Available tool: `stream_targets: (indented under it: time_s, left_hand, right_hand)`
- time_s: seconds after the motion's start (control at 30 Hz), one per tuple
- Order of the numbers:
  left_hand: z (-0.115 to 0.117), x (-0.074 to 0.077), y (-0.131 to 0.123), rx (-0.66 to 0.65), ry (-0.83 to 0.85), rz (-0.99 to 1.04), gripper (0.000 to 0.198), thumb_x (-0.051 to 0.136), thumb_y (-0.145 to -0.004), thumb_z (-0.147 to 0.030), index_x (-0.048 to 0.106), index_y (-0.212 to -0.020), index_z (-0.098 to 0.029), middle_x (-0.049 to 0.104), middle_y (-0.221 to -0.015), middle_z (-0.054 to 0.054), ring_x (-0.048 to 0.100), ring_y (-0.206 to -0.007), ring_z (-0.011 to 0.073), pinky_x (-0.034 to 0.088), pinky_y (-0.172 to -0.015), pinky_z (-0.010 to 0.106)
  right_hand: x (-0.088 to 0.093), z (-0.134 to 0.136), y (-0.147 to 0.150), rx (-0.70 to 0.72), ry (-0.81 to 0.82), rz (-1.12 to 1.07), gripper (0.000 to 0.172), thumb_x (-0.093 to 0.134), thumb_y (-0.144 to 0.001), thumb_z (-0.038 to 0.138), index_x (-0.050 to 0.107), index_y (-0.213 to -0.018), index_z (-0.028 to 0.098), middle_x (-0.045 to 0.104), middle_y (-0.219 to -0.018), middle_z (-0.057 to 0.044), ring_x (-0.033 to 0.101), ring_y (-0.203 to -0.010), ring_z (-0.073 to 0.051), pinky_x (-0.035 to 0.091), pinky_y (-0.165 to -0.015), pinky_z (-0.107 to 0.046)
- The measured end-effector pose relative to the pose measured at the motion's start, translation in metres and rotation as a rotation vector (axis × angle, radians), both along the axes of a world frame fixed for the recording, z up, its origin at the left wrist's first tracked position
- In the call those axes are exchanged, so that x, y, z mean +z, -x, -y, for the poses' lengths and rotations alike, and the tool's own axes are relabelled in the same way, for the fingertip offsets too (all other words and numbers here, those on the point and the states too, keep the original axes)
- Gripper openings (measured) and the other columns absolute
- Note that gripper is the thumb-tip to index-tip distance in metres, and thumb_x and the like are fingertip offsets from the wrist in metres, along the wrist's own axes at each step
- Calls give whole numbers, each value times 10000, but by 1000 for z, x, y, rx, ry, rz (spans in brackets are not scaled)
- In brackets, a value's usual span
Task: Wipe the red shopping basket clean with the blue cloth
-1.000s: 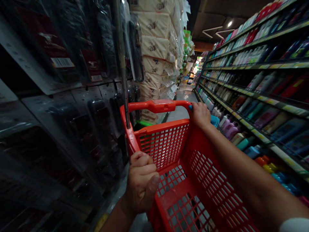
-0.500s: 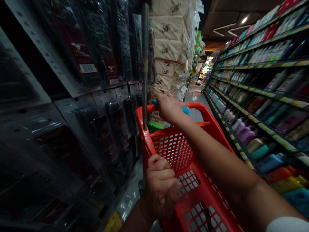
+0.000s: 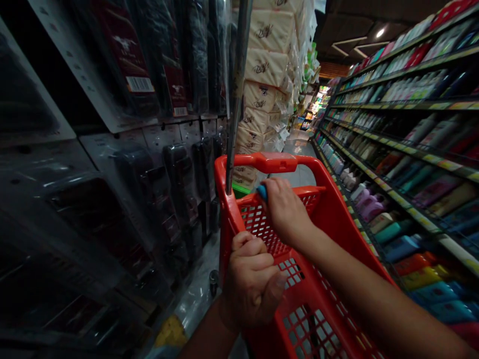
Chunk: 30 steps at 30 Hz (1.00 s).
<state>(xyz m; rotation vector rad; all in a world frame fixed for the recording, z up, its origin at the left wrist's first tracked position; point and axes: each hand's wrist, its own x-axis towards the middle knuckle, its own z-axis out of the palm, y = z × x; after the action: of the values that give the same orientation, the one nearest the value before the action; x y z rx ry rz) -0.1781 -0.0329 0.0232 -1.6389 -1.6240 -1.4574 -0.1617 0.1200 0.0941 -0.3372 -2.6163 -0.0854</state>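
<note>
A red plastic shopping basket cart with a mesh wall runs ahead of me, and its handle bar lies at the far end. My left hand is closed around the cart's near left rim. My right hand hangs inside the far end of the cart, above the mesh. Its fingers are closed on a blue object, probably a small bottle or tube. Most of that object is hidden by the fingers. The cart's floor shows only through gaps near the bottom of the view.
Shelves of bottled toiletries line the right side. Dark plastic-wrapped packs hang on the left, beside a metal pole. Stacked pale tissue bales stand ahead, and the shiny aisle floor runs between them and the shelves.
My right hand has dropped from above the handle into the cart, with the blue object still in it. The cart and view have swung slightly, and my left hand keeps its grip.
</note>
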Motion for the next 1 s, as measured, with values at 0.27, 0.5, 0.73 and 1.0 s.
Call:
stream_targets:
  time_s: [0.27,0.5,0.73,1.0]
  left_hand:
    - [5,5,4,-24,32,-55,491,299,-1018,-298,409,-550,-196,408,-512,-38,434,-625,138,337,-818,397]
    - [3,12,33,139,11,-137,338,418,-978,-256,548,-669,-212,631,-675,-2,602,-831,178,359,-939,439]
    - [-7,12,27,160,38,-47,511,305,-1023,-285,451,-539,-206,508,-537,-22,511,-664,151,331,-878,440]
    - [-8,16,20,192,109,-68,490,289,-1024,-308,474,-578,-219,557,-565,-11,522,-679,164,307,-878,469]
  right_hand:
    - [-38,-70,-18,-466,116,-394,303,395,-972,239,570,-1190,122,608,-1157,-193,539,-1092,-324,466,-970,-503]
    - [-74,-82,-30,-425,237,-614,367,434,-917,229,419,-1274,145,458,-1272,-192,484,-1250,-283,437,-1043,-437]
    - [-108,-71,12,-511,397,-852,323,427,-913,214,434,-1232,162,473,-1247,-199,504,-1238,-287,448,-1048,-474]
    - [-156,-54,22,-279,393,-954,554,450,-1004,330,337,-1539,236,485,-1493,-149,432,-1383,-256,380,-1135,-510]
